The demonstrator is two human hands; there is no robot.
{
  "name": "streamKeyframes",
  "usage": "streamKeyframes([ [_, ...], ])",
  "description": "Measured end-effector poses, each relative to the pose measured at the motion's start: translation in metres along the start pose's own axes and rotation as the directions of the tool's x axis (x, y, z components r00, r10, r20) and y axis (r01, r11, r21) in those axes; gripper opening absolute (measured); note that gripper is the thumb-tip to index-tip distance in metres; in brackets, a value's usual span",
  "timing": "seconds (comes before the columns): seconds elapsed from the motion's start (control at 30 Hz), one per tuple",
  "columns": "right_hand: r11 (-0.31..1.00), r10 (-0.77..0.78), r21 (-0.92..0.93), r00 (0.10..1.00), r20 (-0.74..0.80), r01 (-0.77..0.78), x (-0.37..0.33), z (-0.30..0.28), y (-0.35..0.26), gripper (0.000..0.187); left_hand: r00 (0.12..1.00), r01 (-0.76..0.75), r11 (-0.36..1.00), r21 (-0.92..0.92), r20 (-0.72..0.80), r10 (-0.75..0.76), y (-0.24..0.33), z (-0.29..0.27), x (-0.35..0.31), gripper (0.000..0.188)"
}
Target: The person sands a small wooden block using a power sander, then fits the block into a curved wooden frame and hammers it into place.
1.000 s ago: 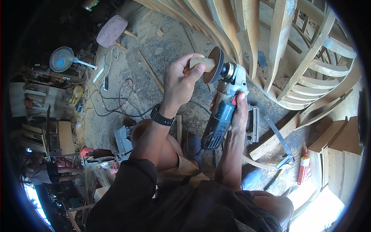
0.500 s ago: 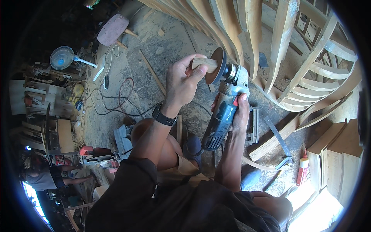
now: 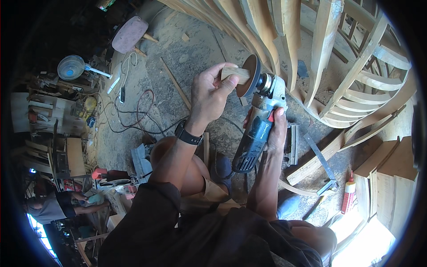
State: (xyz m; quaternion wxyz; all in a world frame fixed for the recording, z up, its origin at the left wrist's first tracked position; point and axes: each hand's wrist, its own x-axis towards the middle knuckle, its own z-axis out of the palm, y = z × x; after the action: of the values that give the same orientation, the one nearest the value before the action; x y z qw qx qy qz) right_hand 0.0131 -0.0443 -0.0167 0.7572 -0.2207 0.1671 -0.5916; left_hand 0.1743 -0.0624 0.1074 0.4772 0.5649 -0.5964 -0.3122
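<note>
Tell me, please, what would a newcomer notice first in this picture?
Probably the angle grinder in the right hand, near the centre, with a small wood block held at its round disc by the left hand. Next, perhaps, the curved wooden ribs at the upper right, and the pale pink stool at the upper left.

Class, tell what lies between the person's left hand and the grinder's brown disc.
The head view shows a small wooden block there, pinched in the left hand with its far end at the brown disc; contact is unclear.
</note>
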Motion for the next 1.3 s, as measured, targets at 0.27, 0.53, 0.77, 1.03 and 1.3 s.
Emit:
streamKeyframes([
  [0.27,1.000,0.003,0.013,1.000,-0.007,-0.003,0.001,-0.001,0.002,0.065,0.999,-0.028,1.000,-0.004,-0.029,0.028,-0.002,0.001,-0.001,0.034],
  [0.53,0.992,0.035,0.119,0.999,0.038,-0.039,0.005,-0.003,0.008,0.066,0.999,-0.033,0.998,-0.058,-0.033,0.031,-0.002,-0.002,-0.001,0.032],
  [0.77,0.992,0.108,-0.075,0.992,0.067,-0.103,0.022,-0.016,0.025,0.061,0.985,-0.098,0.945,-0.311,-0.169,0.046,0.002,-0.018,0.001,0.037],
  [1.03,0.784,0.536,0.349,0.843,0.038,-0.514,0.044,-0.077,0.137,0.056,0.959,-0.069,0.654,-0.754,-0.230,-0.164,-0.003,-0.044,-0.001,0.033],
  [1.3,0.654,0.691,0.365,0.720,0.067,-0.662,0.067,-0.136,0.230,0.053,0.943,0.029,0.408,-0.913,-0.111,-0.313,-0.022,-0.063,0.003,0.043],
])
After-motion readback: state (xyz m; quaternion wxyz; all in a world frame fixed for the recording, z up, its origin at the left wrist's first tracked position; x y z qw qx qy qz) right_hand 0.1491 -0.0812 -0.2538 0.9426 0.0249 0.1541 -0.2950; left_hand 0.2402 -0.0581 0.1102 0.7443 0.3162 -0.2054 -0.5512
